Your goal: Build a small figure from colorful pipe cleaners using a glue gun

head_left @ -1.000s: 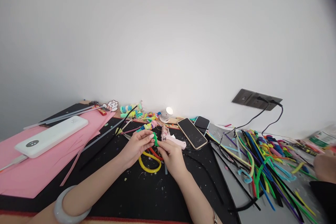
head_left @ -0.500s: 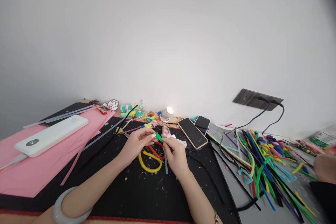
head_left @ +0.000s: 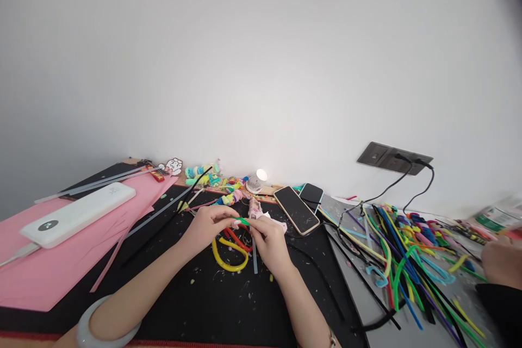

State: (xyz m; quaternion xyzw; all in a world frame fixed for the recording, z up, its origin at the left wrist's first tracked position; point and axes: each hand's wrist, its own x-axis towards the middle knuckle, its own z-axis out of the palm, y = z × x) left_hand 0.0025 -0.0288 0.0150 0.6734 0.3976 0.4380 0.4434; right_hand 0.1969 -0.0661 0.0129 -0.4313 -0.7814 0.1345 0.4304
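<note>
My left hand [head_left: 207, 227] and my right hand [head_left: 267, 239] meet above a black mat [head_left: 212, 299] and both pinch a short green pipe cleaner [head_left: 241, 221] between their fingertips. Just below them lie a yellow pipe cleaner loop [head_left: 228, 253] and red pipe cleaners [head_left: 236, 239]. A pink glue gun [head_left: 261, 216] rests right behind my right hand. A pale bangle [head_left: 87, 326] is on my left wrist.
A white power bank [head_left: 77, 215] lies on pink paper [head_left: 49, 266] at left. Two phones [head_left: 302, 205] sit behind the mat. Several coloured pipe cleaners [head_left: 411, 261] cover a grey board at right, where another person's hand [head_left: 499, 263] shows. Cables run to a wall socket [head_left: 393, 157].
The green pipe cleaner has turned from upright to nearly level between my fingertips, and both hands have edged slightly left. The view has shifted a little.
</note>
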